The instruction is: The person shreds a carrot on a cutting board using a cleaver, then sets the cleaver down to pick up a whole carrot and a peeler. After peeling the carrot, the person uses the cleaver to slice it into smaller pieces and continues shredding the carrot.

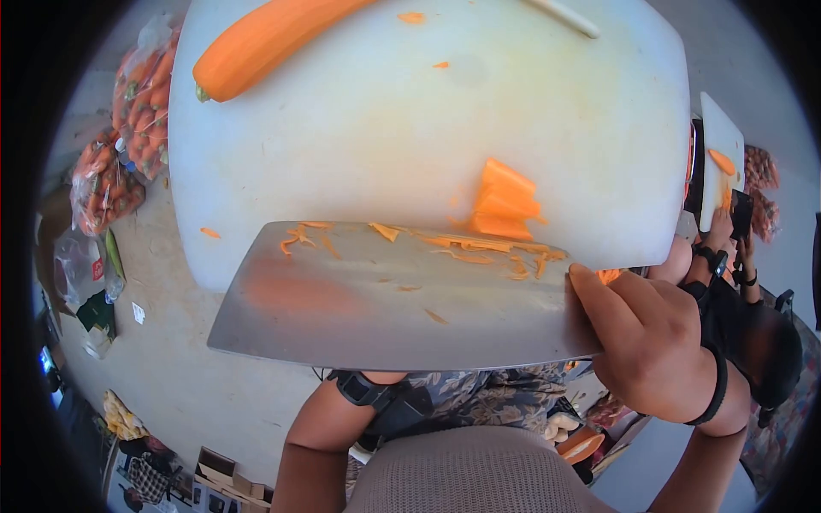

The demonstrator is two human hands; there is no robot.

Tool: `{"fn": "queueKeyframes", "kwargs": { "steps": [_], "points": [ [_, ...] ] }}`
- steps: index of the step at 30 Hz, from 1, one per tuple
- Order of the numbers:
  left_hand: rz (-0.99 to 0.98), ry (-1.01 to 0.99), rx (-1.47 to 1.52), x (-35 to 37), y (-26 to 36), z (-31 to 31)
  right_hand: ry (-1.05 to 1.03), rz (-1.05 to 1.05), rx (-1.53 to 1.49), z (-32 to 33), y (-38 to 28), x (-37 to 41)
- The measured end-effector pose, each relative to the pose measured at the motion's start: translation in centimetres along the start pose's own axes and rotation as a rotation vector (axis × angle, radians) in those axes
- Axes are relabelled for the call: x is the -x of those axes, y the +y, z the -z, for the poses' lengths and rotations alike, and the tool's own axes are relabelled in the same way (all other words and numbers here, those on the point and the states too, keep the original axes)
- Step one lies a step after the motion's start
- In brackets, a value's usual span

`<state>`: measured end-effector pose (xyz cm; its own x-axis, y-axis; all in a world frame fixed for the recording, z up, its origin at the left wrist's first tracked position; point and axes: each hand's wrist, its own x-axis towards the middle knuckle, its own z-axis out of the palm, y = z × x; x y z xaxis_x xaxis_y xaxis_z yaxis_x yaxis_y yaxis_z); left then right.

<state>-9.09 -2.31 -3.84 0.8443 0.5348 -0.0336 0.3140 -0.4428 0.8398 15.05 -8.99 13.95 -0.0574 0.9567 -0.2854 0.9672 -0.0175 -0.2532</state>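
Observation:
My right hand (pixel 646 342) grips a wide cleaver (pixel 402 299) at its right end, with the thumb against the blade. The blade lies across the near edge of a white cutting board (pixel 342 162), and thin carrot scraps cling along its upper edge. Just beyond the blade, a thin carrot slice (pixel 505 198) rests on the board. A large peeled carrot (pixel 265 47) lies at the board's far left, and a white stick-like thing (pixel 564 17) at its far right. My left hand is hidden behind the blade; only its forearm and a wristband show.
Bags of carrots (pixel 145 103) stand on the floor at the left. At the right, another person (pixel 753 333) is beside a second cutting board (pixel 721 154) with a carrot on it. Open cardboard boxes (pixel 227 474) lie at the lower left.

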Motion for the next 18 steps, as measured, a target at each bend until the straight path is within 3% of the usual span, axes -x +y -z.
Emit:
{"fn": "queueKeyframes", "kwargs": {
  "steps": [11,13,16,18],
  "points": [
    [0.004,-0.014,0.140,-1.3,1.0,1.0,-0.019,-0.068,0.009,0.5,0.1,1.7],
    [0.146,-0.132,0.099,-1.5,1.4,1.6,-0.018,-0.073,0.003,0.5,0.0,1.9],
    [0.212,0.023,0.245,-0.3,-0.1,-0.8,-0.021,-0.061,0.028,0.7,-0.1,2.0],
    [0.165,0.023,0.218,-0.3,-0.3,-0.7,-0.038,-0.076,0.029,0.8,-0.1,1.9]
  ]
}}
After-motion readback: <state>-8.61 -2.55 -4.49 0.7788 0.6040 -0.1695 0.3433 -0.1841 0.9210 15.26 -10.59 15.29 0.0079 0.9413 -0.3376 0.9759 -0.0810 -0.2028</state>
